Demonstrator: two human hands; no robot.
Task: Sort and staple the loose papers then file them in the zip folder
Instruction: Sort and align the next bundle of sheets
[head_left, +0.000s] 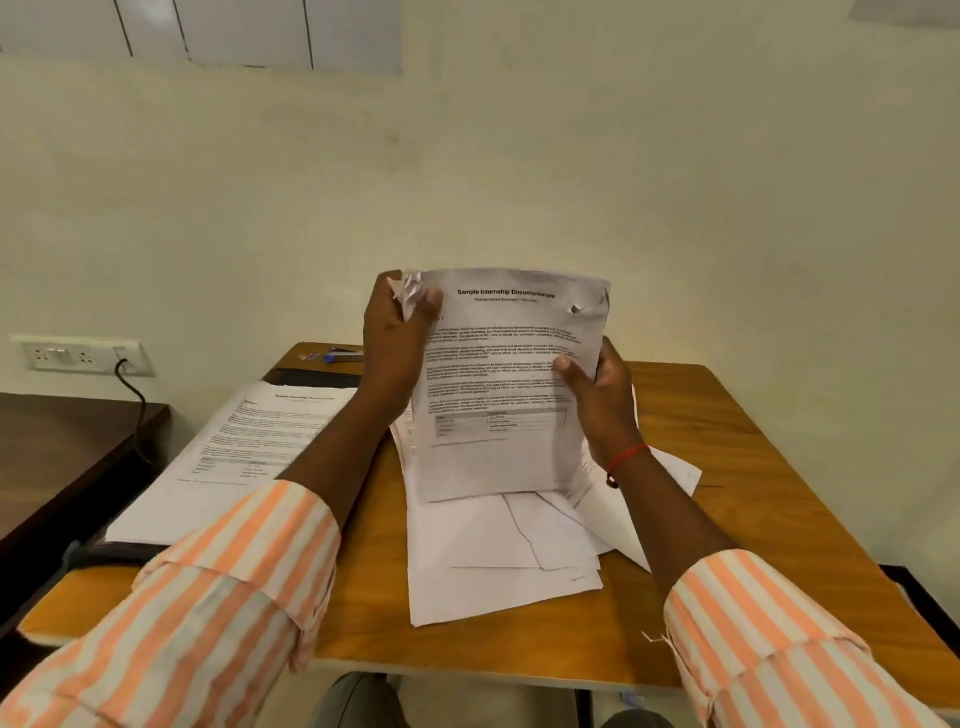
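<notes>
Fingers (430, 300) of the left hand (395, 343) and right hand (597, 400) clamp one printed document (504, 374) above one loose paper pile (493, 566).

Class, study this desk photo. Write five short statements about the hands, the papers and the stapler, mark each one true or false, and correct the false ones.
1. The left hand and the right hand both hold the printed document. True.
2. The stapler is in the right hand. False: it lies untouched at the far edge of the table.
3. The held document's top left corner is crumpled. True.
4. The loose papers lie on the floor. False: they lie on the table, below the held document.
5. A second printed stack lies at the table's left side. True.
</notes>
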